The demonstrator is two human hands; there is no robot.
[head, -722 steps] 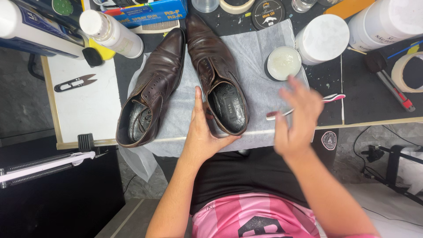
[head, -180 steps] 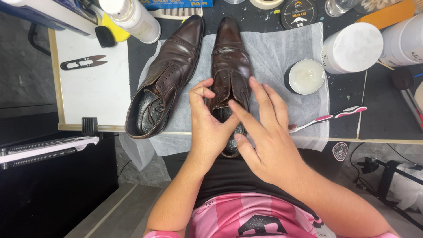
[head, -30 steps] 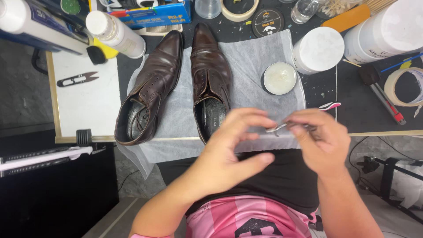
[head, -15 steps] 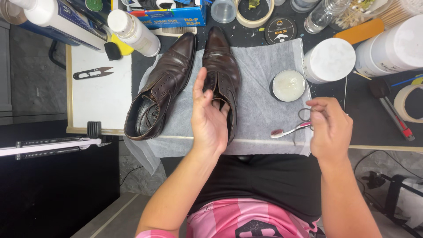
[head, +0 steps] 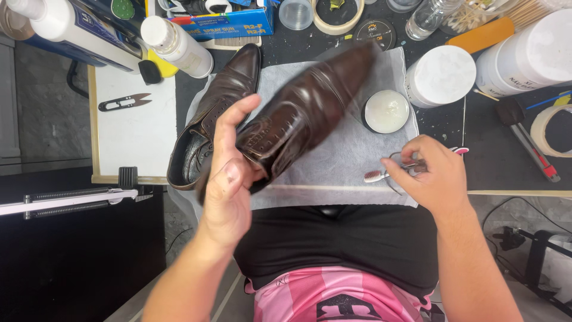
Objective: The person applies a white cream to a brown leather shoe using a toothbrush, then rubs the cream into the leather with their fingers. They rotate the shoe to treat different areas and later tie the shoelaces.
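Shoe in hand: the left hand [head: 229, 185] grips the heel end of a dark brown leather shoe [head: 304, 116], fingers curled around it, thumb up along the side.
Direction: its long axis runs diagonally; the toe points to the upper right of the frame, the heel to the lower left. It looks lifted and tilted, a little blurred.
Place: center of the frame, above the white cloth [head: 351, 161] on the table [head: 494, 155].
Right hand: the right hand [head: 435, 176] pinches a small toothbrush [head: 381, 175] at the right edge of the cloth, fingers closed on the handle.
Second shoe: the other brown shoe [head: 211, 119] lies just left, toe toward the top.
Around: an open tin of pale wax [head: 386, 111] and a white jar [head: 440, 76] stand close beside the toe; small snips [head: 124, 102] lie on a white board at left.
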